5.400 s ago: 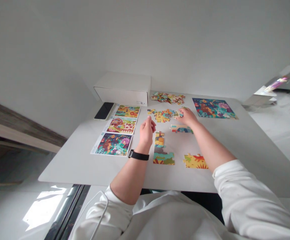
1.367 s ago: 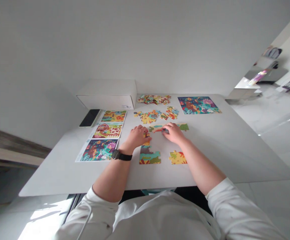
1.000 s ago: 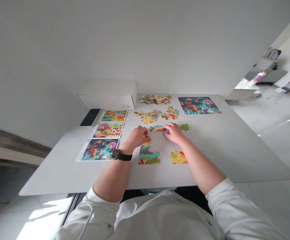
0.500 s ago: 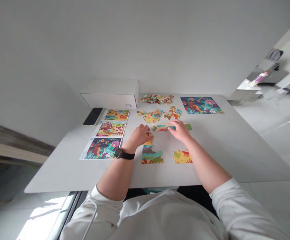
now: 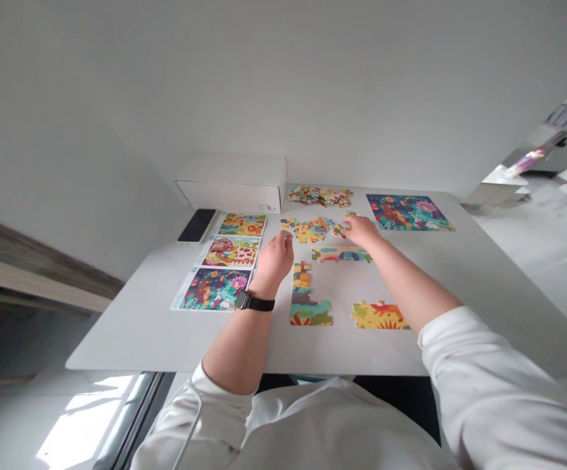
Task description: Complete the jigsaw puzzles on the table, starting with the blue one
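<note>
My left hand [image 5: 276, 258], a dark watch on its wrist, is raised over the table with its fingers curled together; whatever it holds, if anything, is hidden. My right hand [image 5: 361, 230] reaches into the loose puzzle pieces [image 5: 311, 231], its fingertips closed at a small piece [image 5: 339, 231] on their right side. Below it lies a joined top strip [image 5: 339, 253] with a blue shape. An L-shaped joined section [image 5: 307, 312] with a green crocodile is nearer me. A yellow joined section [image 5: 378, 316] lies to its right, partly under my right forearm.
A heap of other pieces [image 5: 320, 196] sits at the back by a white box [image 5: 234, 192]. On the left are a sheet with three pictures [image 5: 229, 251] and a phone [image 5: 198, 226]. A dark blue finished puzzle [image 5: 408, 213] lies at the back right.
My right hand has left the top strip and moved up to the loose pieces. My left hand has drawn up and away from the left column, its fingers curled. The view has shifted slightly.
</note>
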### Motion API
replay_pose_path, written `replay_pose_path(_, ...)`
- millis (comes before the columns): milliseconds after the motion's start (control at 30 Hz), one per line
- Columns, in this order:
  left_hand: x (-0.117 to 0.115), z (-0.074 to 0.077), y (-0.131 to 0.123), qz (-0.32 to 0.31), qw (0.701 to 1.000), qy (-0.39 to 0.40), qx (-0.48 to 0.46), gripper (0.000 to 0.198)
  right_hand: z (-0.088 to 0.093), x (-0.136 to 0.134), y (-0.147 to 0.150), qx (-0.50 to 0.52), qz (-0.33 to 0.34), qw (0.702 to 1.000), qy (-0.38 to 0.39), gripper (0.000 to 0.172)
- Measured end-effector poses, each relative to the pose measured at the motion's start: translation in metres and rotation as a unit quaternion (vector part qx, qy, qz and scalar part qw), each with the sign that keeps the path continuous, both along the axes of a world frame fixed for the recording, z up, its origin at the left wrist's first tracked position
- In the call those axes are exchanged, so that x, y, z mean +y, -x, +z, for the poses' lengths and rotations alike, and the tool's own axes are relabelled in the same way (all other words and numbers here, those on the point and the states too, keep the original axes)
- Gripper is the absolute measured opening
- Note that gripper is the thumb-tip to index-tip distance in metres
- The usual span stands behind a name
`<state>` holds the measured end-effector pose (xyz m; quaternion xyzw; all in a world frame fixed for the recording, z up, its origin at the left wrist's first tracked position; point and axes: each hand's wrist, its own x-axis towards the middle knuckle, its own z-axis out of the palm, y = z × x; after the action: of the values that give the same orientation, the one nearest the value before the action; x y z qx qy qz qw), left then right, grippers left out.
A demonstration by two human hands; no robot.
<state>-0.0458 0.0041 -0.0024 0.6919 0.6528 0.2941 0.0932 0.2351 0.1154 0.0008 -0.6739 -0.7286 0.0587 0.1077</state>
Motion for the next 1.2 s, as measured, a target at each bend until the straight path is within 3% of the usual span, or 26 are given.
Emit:
replay_pose_path(200,0.003,-0.006,0.001,-0.001,1.000,0.028,-0.001,0.027,-0.001,0.024,0.019,-0.046,0.001,0.998,0.053,0.048)
replay_pose_path(467,0.000,-0.002,-0.005,0.000,0.997,0.073,-0.001,0.031,0.012,0.030,0.029,-0.098,0.008,0.987,0.124,0.056)
replay_pose_path(533,-0.001,-0.001,-0.006,0.000,0.997,0.073,-0.003,0.031,0.015,0.029,0.027,-0.081,0.014,0.988,0.130,0.046)
replay_pose_path(667,-0.001,-0.003,-0.007,-0.005,0.998,0.068,-0.015,0.029,0.023,0.024,0.013,0.004,0.023,0.993,0.117,0.011)
replay_pose_path(767,-0.001,-0.004,-0.007,-0.014,0.998,0.064,-0.026,0.028,0.031,0.014,0.001,0.135,0.014,0.988,0.080,0.008)
replay_pose_path(867,-0.001,-0.003,-0.008,-0.019,0.997,0.056,-0.038,0.026,0.038,-0.005,-0.003,0.320,0.011,0.946,0.043,0.021)
replay_pose_path(1000,0.000,-0.002,-0.010,-0.042,0.994,0.037,-0.089,0.021,0.036,-0.043,0.010,0.556,0.025,0.829,0.052,0.040)
replay_pose_path(1100,0.000,-0.004,-0.011,-0.075,0.982,0.022,-0.172,0.021,0.023,-0.071,0.026,0.638,0.020,0.765,0.086,0.051)
replay_pose_path(1200,0.002,-0.007,-0.014,-0.119,0.958,0.023,-0.259,0.028,0.005,-0.089,0.040,0.669,-0.001,0.736,0.101,0.057)
